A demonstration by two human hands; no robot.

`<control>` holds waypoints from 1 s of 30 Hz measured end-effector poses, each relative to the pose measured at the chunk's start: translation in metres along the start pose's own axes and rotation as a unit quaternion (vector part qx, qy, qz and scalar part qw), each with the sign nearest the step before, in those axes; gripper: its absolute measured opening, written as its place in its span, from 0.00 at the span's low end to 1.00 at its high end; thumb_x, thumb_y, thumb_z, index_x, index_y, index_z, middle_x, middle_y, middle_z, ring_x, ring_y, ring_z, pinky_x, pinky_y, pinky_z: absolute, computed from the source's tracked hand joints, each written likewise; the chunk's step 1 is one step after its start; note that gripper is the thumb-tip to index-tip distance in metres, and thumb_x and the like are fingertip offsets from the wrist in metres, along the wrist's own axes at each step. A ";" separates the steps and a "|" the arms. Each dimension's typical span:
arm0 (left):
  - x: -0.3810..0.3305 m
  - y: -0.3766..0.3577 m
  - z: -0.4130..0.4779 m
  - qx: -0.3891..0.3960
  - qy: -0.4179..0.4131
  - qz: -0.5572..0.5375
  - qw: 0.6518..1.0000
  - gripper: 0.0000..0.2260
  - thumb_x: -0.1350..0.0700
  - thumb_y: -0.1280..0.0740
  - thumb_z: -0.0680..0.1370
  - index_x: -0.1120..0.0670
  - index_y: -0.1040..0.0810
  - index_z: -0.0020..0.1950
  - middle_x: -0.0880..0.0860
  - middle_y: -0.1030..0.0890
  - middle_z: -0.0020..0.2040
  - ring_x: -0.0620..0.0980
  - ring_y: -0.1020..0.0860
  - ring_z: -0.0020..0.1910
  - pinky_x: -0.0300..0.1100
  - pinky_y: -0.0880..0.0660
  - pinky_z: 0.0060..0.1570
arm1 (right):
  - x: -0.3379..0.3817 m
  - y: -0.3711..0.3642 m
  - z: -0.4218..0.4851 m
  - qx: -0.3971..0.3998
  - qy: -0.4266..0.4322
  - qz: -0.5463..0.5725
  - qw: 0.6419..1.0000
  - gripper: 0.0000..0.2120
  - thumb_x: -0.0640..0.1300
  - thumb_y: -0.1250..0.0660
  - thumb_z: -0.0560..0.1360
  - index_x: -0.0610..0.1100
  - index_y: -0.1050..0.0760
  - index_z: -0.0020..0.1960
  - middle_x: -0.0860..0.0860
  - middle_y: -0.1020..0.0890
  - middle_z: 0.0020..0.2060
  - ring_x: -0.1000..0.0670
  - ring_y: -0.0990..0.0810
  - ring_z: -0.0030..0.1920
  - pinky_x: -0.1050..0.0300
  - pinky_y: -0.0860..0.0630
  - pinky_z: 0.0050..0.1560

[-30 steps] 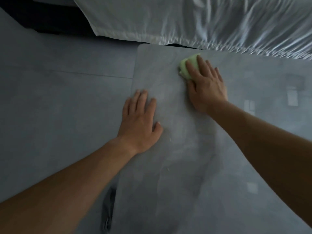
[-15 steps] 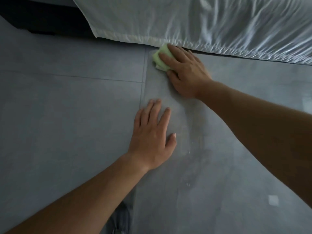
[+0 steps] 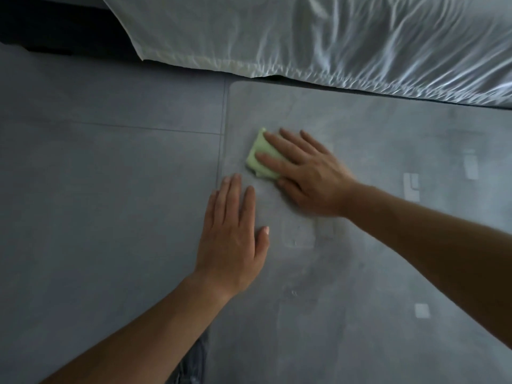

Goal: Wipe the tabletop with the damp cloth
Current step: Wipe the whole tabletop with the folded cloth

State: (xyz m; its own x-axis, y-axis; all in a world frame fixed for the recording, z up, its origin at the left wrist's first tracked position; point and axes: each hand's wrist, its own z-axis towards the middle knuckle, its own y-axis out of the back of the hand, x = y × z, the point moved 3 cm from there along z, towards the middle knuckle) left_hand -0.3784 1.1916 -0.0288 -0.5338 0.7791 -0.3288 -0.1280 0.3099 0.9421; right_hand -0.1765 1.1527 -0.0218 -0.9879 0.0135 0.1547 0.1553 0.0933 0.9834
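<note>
A folded pale green cloth (image 3: 259, 155) lies flat on the grey tabletop (image 3: 360, 259), near its left edge. My right hand (image 3: 307, 173) presses down on the cloth with fingers spread, covering its right half. My left hand (image 3: 232, 236) rests palm down on the tabletop just below and left of the cloth, holding nothing. Faint damp streaks show on the surface below my right hand.
A white curtain (image 3: 332, 37) hangs along the table's far edge. Grey floor tiles (image 3: 97, 189) lie to the left of the table's left edge (image 3: 221, 151). Bright reflections (image 3: 411, 185) sit on the tabletop at the right.
My right hand has slid the cloth from the far corner by the curtain back toward me along the left edge. My left hand has stayed flat on the table.
</note>
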 end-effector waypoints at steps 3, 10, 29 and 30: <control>-0.001 -0.002 -0.010 0.004 -0.006 0.005 1.000 0.30 0.47 0.41 0.78 0.62 0.37 0.76 0.65 0.43 0.77 0.63 0.46 0.78 0.58 0.47 0.76 | -0.025 0.000 -0.030 0.000 -0.022 0.001 1.000 0.25 0.54 0.46 0.82 0.54 0.40 0.79 0.47 0.42 0.80 0.41 0.43 0.79 0.39 0.44 0.77; -0.004 -0.003 -0.015 0.004 -0.005 0.005 1.000 0.30 0.48 0.40 0.78 0.62 0.37 0.75 0.66 0.42 0.77 0.63 0.46 0.77 0.59 0.46 0.75 | -0.046 0.005 -0.037 -0.056 -0.266 0.049 0.961 0.28 0.55 0.48 0.81 0.56 0.44 0.80 0.49 0.46 0.81 0.42 0.47 0.80 0.43 0.50 0.79; -0.022 -0.008 -0.072 0.023 -0.003 0.014 1.000 0.28 0.48 0.40 0.78 0.61 0.35 0.74 0.64 0.39 0.76 0.63 0.42 0.76 0.58 0.47 0.75 | 0.035 -0.012 -0.027 0.028 0.038 -0.007 0.999 0.25 0.54 0.48 0.83 0.56 0.43 0.80 0.48 0.45 0.81 0.41 0.44 0.79 0.40 0.48 0.78; -0.022 -0.008 -0.073 0.021 -0.001 0.017 1.000 0.28 0.48 0.40 0.78 0.61 0.34 0.74 0.64 0.38 0.76 0.63 0.41 0.76 0.58 0.47 0.75 | 0.021 -0.010 -0.028 0.013 0.009 -0.004 1.000 0.26 0.54 0.48 0.83 0.56 0.43 0.80 0.47 0.44 0.81 0.41 0.43 0.79 0.39 0.46 0.78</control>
State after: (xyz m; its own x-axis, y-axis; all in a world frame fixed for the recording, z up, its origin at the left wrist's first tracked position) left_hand -0.4266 1.1322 -0.0238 -0.5364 0.7903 -0.2960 -0.0735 0.3057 0.9493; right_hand -0.1991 1.1241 -0.0254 -0.9889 -0.0045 0.1484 0.1468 0.1191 0.9820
